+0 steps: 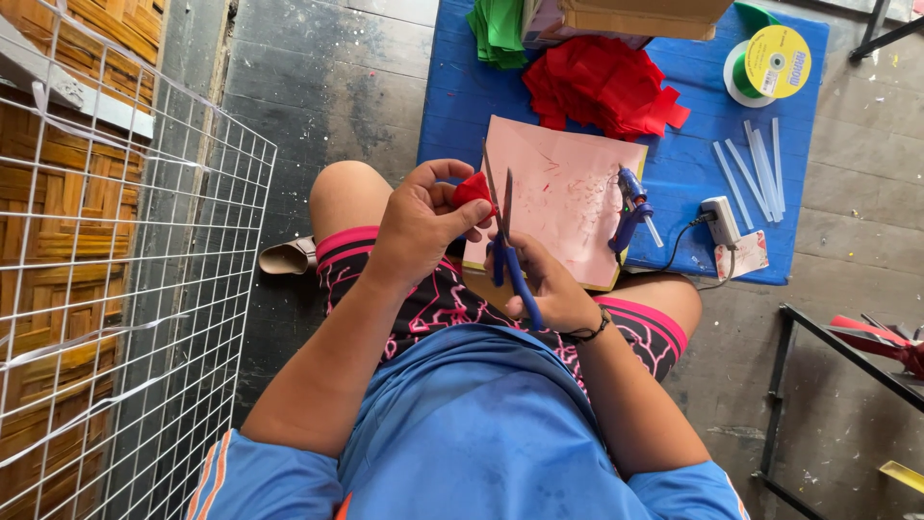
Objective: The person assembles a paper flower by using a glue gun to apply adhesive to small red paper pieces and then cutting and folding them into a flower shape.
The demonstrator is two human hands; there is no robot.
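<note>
From the head view, your left hand point(419, 223) pinches a small red piece point(473, 188) between thumb and fingertips, raised above your lap just at the near edge of the pink board point(568, 193). Your right hand point(549, 289) is closed through the blue handles of the scissors point(505, 241), blades pointing up and touching the red piece.

The red piece looks like thin felt or fabric: light, soft, floppy, not fragile, and likely to bend away from the blades. Hold it close to the cut line, fingertips clear of the blades, and keep it taut. The scissors are stiff and sharp, so grip them only by the loops.

The board overhangs the blue tabletop point(452, 106) toward your knees, and a blue glue gun point(630, 207) lies on its right edge with its cord running to a plug point(720, 220). Glue sticks point(756, 169), a tape roll point(775, 63), a red scrap pile point(602, 87) and green sheets point(499, 29) crowd the far side. A wire grid point(115, 270) stands close on your left; open room is over your lap and the board's middle.
</note>
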